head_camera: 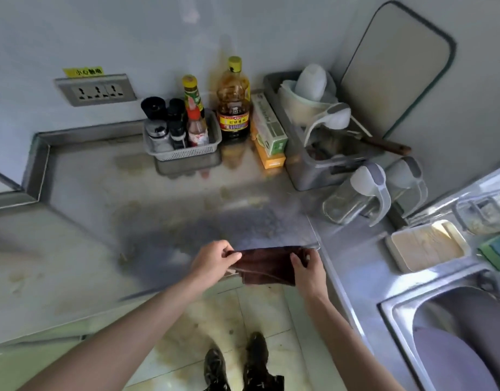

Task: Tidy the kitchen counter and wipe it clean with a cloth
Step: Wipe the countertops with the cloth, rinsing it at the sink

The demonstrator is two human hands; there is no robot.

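Note:
A dark brown cloth (pixel 267 268) hangs stretched between both hands at the front edge of the steel counter (pixel 164 198). My left hand (pixel 213 259) pinches its left end, fingers curled. At the cloth's right end, my right hand (pixel 306 263) grips it with the thumb over the top. The counter surface in front of the cloth looks stained and partly wet.
At the back stand a grey basket (pixel 184 152) of sauce bottles, an oil bottle (pixel 233 105) and wrap boxes (pixel 267 128). A grey bin of utensils (pixel 319 165), two jugs (pixel 355 193), a chopping board (pixel 395 69) and a sink (pixel 451 334) are to the right.

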